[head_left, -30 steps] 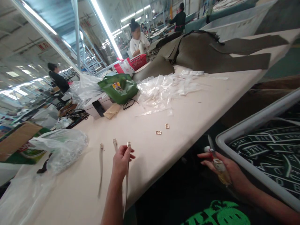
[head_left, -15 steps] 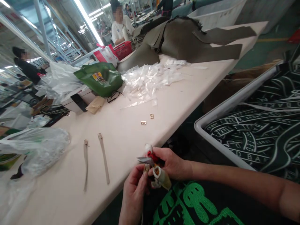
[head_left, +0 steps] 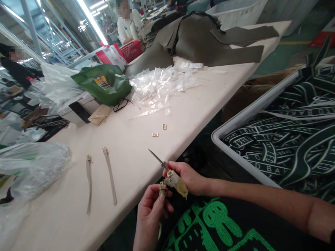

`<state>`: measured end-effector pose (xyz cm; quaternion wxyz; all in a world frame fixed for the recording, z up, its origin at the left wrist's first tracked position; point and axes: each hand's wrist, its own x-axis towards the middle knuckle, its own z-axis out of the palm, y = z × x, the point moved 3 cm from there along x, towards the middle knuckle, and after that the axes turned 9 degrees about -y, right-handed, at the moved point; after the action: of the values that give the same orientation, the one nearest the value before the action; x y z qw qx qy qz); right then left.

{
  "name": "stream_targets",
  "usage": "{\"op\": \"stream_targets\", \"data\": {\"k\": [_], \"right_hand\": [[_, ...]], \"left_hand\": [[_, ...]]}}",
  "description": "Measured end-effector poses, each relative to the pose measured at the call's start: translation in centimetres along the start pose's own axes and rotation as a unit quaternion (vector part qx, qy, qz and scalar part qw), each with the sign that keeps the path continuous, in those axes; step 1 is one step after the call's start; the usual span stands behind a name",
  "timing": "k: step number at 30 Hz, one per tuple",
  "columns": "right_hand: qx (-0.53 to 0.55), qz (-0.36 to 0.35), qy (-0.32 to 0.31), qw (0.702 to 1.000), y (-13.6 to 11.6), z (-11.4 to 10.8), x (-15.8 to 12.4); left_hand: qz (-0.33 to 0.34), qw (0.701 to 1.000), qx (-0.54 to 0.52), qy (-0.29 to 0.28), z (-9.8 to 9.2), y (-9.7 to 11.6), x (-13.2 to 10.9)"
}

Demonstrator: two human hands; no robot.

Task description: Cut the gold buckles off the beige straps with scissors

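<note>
My left hand [head_left: 149, 209] pinches a small gold buckle [head_left: 162, 188] between thumb and fingers, just off the table's near edge. A strap on it cannot be made out clearly. Closed around scissors, my right hand [head_left: 192, 179] is right beside the left. The scissors [head_left: 157, 158] have slim metal blades pointing up and left, and thickly wrapped handles. Ahead on the table lie two loose gold buckles, an upright one [head_left: 164, 126] and a flatter one [head_left: 155, 134]. To the left, two thin beige straps with buckles, one farther left [head_left: 89, 184] and one nearer [head_left: 111, 179], lie apart.
On the pale table [head_left: 136, 153] are clear plastic bags [head_left: 157, 85], a green bag [head_left: 104, 85], glasses [head_left: 121, 104] and dark sheet material [head_left: 193, 42]. A white bin [head_left: 217, 139] full of printed webbing [head_left: 274, 150] stands at right. A co-worker [head_left: 125, 26] is beyond the table.
The scissors have turned from lying across the buckle to pointing up and left, and their blades are off it. The left hand keeps the buckle. The whole view has shifted slightly.
</note>
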<state>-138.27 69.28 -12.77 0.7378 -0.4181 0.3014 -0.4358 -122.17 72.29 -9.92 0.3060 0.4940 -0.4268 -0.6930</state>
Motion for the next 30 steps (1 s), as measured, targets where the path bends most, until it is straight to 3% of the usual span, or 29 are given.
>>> {"op": "stream_targets", "data": {"k": [4,12,18,21,25,30], "right_hand": [[-0.052,-0.073,0.04,0.995,-0.2,-0.5,-0.6],[-0.17,-0.035,0.033,0.984,-1.3,-0.2,-1.0],[0.0,-0.02,-0.01,1.0,0.0,-0.4,0.0],[0.008,0.029,0.0,1.0,-0.4,-0.7,0.1],[-0.053,0.102,-0.053,0.992,-1.6,-1.8,-0.9],[-0.11,0.188,-0.175,0.96,-1.5,-3.3,-3.2]], "left_hand": [[-0.009,1.0,0.005,0.015,-0.3,-0.2,0.2],[-0.032,0.999,0.017,-0.021,0.6,-0.2,0.7],[-0.049,0.998,-0.021,-0.022,0.4,-0.9,0.6],[-0.063,0.996,-0.057,-0.025,0.2,-1.5,0.8],[-0.072,0.989,-0.131,0.009,-0.5,-1.9,1.3],[-0.066,0.977,-0.2,0.03,-1.4,-1.9,1.6]]}}
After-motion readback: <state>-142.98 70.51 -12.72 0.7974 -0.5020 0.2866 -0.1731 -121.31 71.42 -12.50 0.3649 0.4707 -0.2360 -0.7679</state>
